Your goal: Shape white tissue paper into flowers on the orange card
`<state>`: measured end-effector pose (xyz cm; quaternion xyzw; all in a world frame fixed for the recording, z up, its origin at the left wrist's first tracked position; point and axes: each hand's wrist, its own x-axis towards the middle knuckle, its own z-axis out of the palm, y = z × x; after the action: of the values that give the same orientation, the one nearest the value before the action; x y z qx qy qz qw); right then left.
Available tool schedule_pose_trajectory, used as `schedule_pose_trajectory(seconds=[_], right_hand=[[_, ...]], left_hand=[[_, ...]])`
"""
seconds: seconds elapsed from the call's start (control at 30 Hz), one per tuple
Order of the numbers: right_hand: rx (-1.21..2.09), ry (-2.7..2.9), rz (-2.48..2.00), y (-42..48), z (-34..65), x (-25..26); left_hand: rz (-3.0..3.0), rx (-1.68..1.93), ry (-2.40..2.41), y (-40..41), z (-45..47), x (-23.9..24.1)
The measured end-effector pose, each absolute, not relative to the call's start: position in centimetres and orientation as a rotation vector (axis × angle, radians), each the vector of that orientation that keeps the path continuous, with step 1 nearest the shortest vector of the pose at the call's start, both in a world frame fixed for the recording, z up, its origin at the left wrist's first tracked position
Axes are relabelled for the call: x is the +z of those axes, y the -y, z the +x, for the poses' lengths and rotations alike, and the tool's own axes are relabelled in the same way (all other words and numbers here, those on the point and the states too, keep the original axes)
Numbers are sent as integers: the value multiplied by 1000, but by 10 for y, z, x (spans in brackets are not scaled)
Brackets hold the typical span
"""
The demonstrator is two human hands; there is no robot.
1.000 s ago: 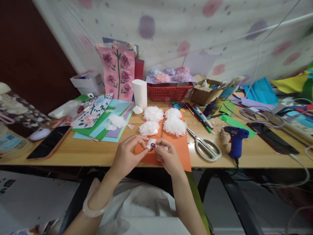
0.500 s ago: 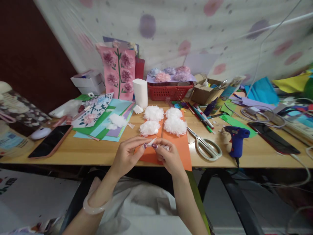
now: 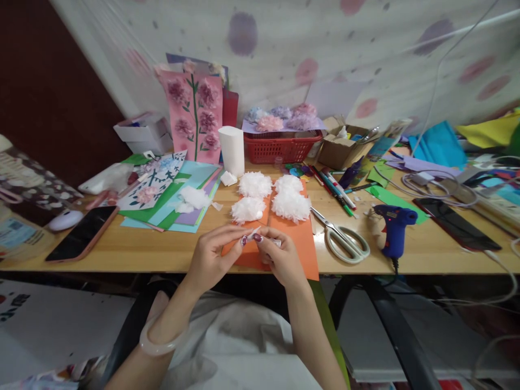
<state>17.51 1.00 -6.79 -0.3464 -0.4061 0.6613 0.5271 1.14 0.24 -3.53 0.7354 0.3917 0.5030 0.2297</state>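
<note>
Since a second ago, the left thumb has turned up to face the right thumb, and the white piece (image 3: 253,233) between them has gone from a broad, blunt shape to a narrow, pointed one. It sits right at the fingertips of both hands, above the orange sheet (image 3: 298,246) near the table's front edge, so neither hand is nearer. Its long axis slants from the left thumb's tip, away from the body and toward the right, with the thin end rising past the right thumbnail. The left hand (image 3: 213,254) has thumb and fingers drawn together in a pinch on it; the right hand (image 3: 280,254) pinches it too, its other fingers curled around a second white bit (image 3: 277,242), mostly hidden. The piece looks thin, matt and soft, like tissue, apparently folded or twisted, though the fingers cover too much of it to tell which. Just beyond the hands stand four fluffy white puffs (image 3: 291,206), grouped close together.
</note>
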Motion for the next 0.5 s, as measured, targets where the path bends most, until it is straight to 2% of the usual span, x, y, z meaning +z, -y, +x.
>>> schedule_pose_trajectory(seconds=[0.5], right_hand=[[1563,1003,-867,-10,175,-70]], left_hand=[[2039,1378,-1106,-2,11,-37]])
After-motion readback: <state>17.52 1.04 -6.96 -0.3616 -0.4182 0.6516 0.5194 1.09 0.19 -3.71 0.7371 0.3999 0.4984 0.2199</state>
